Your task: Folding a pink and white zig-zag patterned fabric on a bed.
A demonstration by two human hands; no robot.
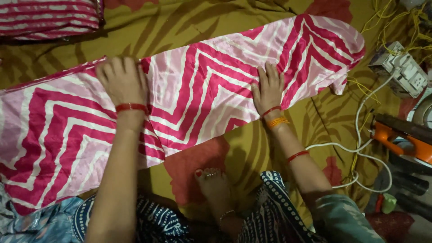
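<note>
Both hands flat on pink zigzag cloth (198,90), olive floral bedsheet (252,148) beneath

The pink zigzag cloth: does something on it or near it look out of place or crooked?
The cloth lies slanted across the olive sheet, both hands pressed flat on it. Its right end is bunched and folded under. Beside it, white and yellow cables lie tangled near the orange iron.
</note>
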